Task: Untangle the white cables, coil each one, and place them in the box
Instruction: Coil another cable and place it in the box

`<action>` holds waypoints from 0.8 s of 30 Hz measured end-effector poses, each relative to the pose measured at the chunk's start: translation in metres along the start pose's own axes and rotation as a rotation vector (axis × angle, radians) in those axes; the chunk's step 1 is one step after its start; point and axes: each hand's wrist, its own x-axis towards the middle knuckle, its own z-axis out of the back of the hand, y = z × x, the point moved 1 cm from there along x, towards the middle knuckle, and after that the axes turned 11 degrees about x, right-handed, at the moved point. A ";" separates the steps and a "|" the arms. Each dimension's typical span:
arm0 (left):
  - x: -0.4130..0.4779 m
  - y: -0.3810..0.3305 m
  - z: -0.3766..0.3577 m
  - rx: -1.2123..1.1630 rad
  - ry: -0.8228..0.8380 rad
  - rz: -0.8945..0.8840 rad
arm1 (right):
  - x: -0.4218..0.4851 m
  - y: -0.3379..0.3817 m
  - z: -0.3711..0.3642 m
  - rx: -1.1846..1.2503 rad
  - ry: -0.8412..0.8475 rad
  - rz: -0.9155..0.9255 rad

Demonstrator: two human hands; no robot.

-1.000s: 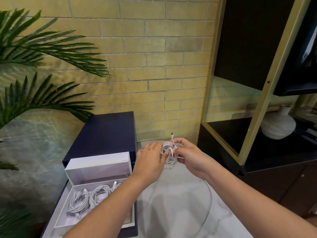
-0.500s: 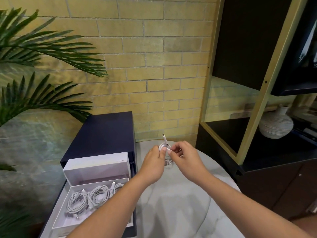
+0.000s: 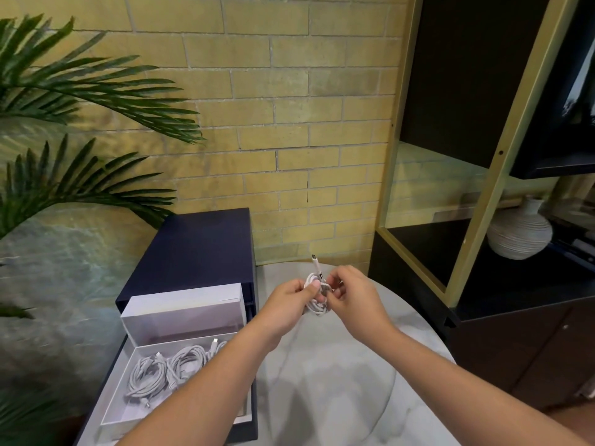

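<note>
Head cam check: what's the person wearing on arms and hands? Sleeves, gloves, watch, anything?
Nothing worn that shows. The left hand and right hand are ungloved. The left forearm and right forearm are bare right to the frame edge: no sleeves, watch, bracelet or markings in view. A ring would be too small to tell here.

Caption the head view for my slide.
Left hand and right hand grip a coiled white cable over the marble table; more coiled cables lie in the open white box.
</note>
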 end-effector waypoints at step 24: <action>0.002 0.006 0.007 0.890 -0.322 -0.261 | 0.013 0.019 0.009 0.776 0.185 -0.642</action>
